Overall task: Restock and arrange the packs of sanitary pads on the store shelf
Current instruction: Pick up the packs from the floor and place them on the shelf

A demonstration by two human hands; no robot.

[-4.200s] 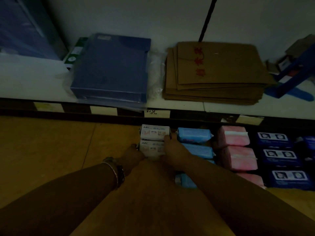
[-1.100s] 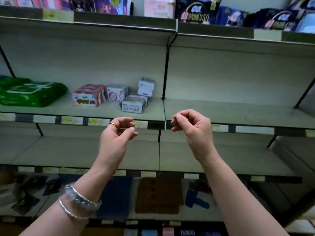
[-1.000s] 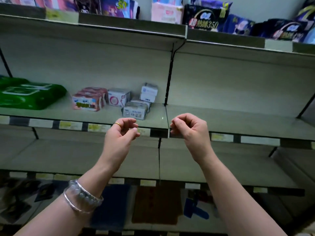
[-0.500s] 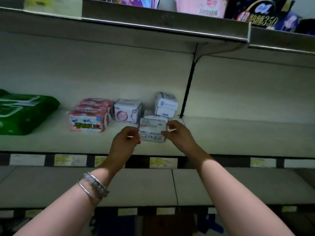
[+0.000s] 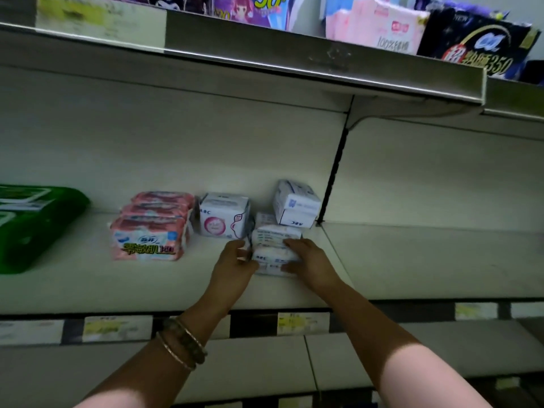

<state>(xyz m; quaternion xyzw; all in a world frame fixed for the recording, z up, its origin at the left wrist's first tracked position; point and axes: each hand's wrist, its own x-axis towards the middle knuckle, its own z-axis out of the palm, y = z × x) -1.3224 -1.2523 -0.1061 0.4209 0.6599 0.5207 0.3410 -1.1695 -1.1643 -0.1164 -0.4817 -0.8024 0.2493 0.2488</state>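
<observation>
Hands (image 5: 234, 267) (image 5: 310, 262) now around white packs (image 5: 275, 245)

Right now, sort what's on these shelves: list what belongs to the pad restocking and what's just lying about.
Job: stacked white packs, gripped by left hand and right hand; ABC pack; tilted white pack; pink packs.
Lying about: green pack; price labels; black pack on the upper shelf.
</observation>
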